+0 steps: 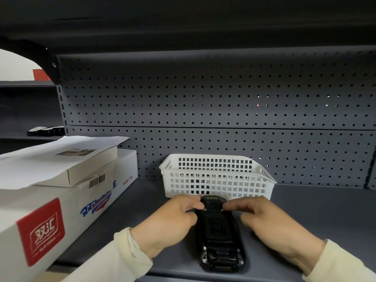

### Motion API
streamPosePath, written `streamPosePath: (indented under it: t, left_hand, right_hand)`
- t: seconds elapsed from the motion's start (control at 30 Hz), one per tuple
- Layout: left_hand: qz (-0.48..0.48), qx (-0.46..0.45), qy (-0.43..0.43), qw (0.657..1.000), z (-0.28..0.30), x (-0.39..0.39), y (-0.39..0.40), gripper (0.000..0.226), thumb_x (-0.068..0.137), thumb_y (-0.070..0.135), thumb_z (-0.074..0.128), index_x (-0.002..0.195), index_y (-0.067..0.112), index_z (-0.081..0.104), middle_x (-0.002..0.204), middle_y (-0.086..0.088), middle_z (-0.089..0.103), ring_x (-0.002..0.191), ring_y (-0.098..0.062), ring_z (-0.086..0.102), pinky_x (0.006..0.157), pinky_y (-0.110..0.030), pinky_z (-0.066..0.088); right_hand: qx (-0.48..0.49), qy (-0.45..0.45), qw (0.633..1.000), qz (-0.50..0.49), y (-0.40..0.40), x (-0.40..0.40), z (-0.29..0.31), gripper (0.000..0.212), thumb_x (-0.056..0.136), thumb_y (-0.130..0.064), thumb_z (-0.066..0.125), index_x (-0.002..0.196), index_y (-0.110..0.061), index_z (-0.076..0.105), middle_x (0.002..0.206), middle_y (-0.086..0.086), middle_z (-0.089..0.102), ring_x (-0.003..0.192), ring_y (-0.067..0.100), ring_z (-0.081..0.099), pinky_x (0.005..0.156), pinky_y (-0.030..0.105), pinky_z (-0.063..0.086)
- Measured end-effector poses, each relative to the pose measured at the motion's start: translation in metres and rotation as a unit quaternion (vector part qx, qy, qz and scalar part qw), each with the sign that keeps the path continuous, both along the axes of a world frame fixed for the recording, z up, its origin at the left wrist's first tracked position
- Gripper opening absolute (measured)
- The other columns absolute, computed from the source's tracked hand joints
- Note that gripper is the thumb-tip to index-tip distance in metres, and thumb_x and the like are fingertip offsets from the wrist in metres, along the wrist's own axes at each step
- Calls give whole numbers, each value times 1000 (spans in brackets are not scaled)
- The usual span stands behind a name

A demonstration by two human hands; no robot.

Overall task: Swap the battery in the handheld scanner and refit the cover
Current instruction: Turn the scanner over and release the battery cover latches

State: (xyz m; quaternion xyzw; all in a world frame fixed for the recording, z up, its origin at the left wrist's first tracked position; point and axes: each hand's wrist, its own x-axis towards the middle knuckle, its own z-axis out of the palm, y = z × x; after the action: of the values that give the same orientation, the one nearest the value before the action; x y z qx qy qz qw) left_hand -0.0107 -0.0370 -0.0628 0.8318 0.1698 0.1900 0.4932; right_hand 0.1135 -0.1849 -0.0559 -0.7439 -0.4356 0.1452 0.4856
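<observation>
Surroundings: directly behind your work, a white lattice basket (217, 177) stands on the grey shelf (317, 216) against the perforated back panel (203, 102). Its front wall sits just beyond the scanner's far end, close to your fingertips. To your left, a large white carton (50, 216) with a red label lies along the shelf. A smaller white box (89, 171) rests on top of it, and a loose sheet of paper (50, 157) is draped over that. The carton's near side lies close to your left forearm but apart from it. On a further shelf at far left lie some dark items, too blurred to identify.

Work piece: the handheld scanner (220, 237) lies flat on the shelf, back side up, lengthwise away from you, between your two hands. Its back cover appears seated, though I cannot confirm whether it is latched.

Hands: your left hand (173, 218) comes in from the left, fingers curled, with thumb and forefinger pinching at the scanner's upper left edge. Your right hand (272, 220) mirrors it on the right, fingers bent and close together, fingertips at the upper right edge by a small metal fastener. Both wrists sit low near the shelf; cream sleeves cover both forearms.
</observation>
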Motion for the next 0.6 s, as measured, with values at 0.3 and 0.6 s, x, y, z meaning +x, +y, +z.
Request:
streamPosePath:
  t: [0.3,0.6]
  left_hand:
    - [-4,68,19,997,6,-4,0,32,89,3,45,111,19,60,109,27,51,103,10,49,79,6,32]
    - [41,182,34,982,5,-6,-3,34,89,23,51,122,19,55,119,6,48,110,-4,49,79,-4,34]
  right_hand:
    - [-16,-31,999,-12,2,-2,2,32,87,-5,47,108,-20,65,92,-21,61,84,-12,52,62,-8,36]
    - [-62,-177,981,-57,5,-11,4,29,91,-18,41,111,-19,62,112,-1,51,99,12,53,70,5,36]
